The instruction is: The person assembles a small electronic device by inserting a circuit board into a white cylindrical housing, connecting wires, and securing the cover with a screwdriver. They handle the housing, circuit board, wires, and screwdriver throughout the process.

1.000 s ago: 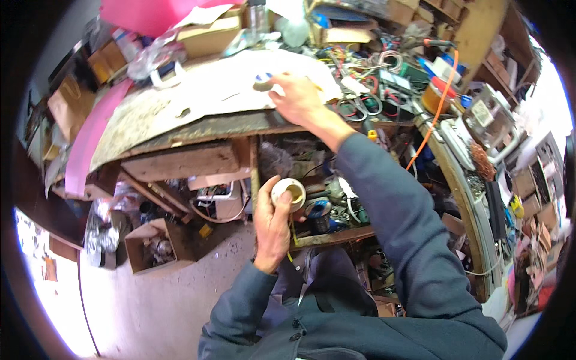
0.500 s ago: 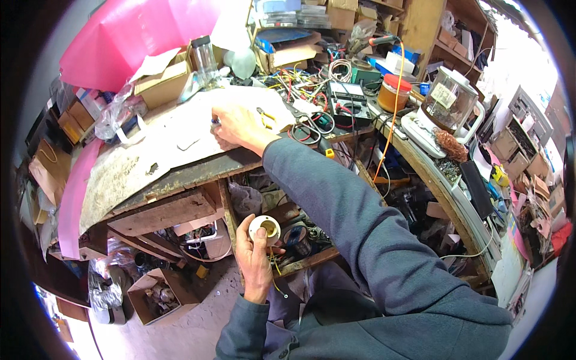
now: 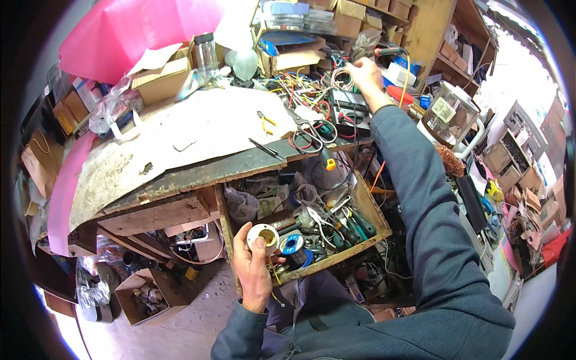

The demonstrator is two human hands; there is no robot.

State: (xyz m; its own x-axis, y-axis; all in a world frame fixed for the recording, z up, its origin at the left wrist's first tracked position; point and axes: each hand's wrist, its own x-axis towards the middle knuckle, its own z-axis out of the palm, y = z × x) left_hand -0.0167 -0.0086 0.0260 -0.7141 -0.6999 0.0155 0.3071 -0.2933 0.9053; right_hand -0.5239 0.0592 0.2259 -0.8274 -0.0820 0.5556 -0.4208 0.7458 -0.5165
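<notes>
My left hand (image 3: pixel 252 270) holds a white spool (image 3: pixel 264 237) with a yellowish core, low in front of the open wooden drawer (image 3: pixel 375 216). A second spool with a blue centre (image 3: pixel 294 246) lies in the drawer just right of it, among pliers and screwdrivers. My right hand (image 3: pixel 363 75) reaches far across the workbench (image 3: pixel 180 135) into a tangle of coloured wires (image 3: pixel 306 99) near the back; whether its fingers grip anything cannot be told. Yellow-handled pliers (image 3: pixel 266 122) lie on the bench's white sheet.
Cardboard boxes (image 3: pixel 162 78), a glass jar (image 3: pixel 206 54) and a pink sheet (image 3: pixel 126 30) crowd the bench's back. A blender jug (image 3: pixel 447 114) stands at right beside shelves. A small box of scraps (image 3: pixel 141 294) sits on the floor at lower left.
My right hand moved from the white sheet at bench centre to the wire tangle at the back right. The view shifted, bringing the open drawer into sight. My left hand kept the spool.
</notes>
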